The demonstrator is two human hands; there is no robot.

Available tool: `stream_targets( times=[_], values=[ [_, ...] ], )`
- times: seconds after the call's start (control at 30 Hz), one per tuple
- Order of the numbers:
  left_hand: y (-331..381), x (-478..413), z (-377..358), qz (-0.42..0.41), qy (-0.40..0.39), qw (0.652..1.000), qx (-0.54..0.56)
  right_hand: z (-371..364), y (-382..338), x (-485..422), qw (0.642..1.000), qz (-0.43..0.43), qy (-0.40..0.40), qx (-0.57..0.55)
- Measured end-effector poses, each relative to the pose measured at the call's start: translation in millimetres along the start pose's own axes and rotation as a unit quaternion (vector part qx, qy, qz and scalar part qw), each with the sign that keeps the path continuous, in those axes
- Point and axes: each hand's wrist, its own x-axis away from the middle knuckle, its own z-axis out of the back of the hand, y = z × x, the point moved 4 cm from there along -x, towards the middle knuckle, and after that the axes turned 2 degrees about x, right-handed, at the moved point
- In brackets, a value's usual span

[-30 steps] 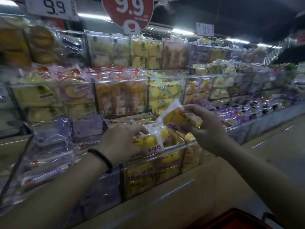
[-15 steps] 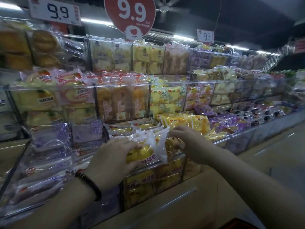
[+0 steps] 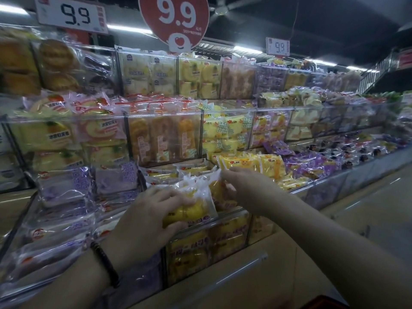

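A yellow cake packet (image 3: 191,209), judged light, squashy and slippery-filmed, is being held in the curled grip of the left hand (image 3: 151,210) over the clear bin (image 3: 231,216); its crimped seam is being judged the safest hold. At its two o'clock, the grip of the right hand (image 3: 247,186) cannot be told.

The left hand (image 3: 147,211) and right hand (image 3: 245,185) hold yellow packets (image 3: 192,210).

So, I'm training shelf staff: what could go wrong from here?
The left hand grips the yellow bread packet right at the clear bin front; a tight grip could crush it, a loose one might let it tip over the edge. The right hand works among loosely piled packets, which may slide out.
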Motion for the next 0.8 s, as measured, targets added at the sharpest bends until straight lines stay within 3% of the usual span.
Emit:
stream_targets(
  times=[0.23, 0.33, 0.4, 0.53, 0.67, 0.8],
  values=[
    [6, -5, -7, 0.011, -0.033, 0.999, 0.022, 12, 20, 12, 0.999, -0.020, -0.032, -0.025],
    [6, -9, -10, 0.022, -0.043, 0.998, 0.031, -5, 6, 15, 0.991, -0.009, -0.070, -0.116],
    [6, -9, -10, 0.026, -0.040, 0.998, 0.028, -4, 6, 13, 0.992, -0.030, -0.046, -0.112],
    [5, -3, -12, 0.032, -0.024, 0.999, 0.026, 12, 5, 1, 0.999, -0.026, -0.016, 0.026],
    [6, -3, -11, 0.040, -0.007, 0.999, 0.027, 8, 12, -5, 0.989, -0.029, -0.128, -0.073],
    [5, 0, -11, 0.048, -0.006, 0.998, 0.041, 5, 16, -3, 0.991, -0.062, -0.100, -0.063]
  ],
)
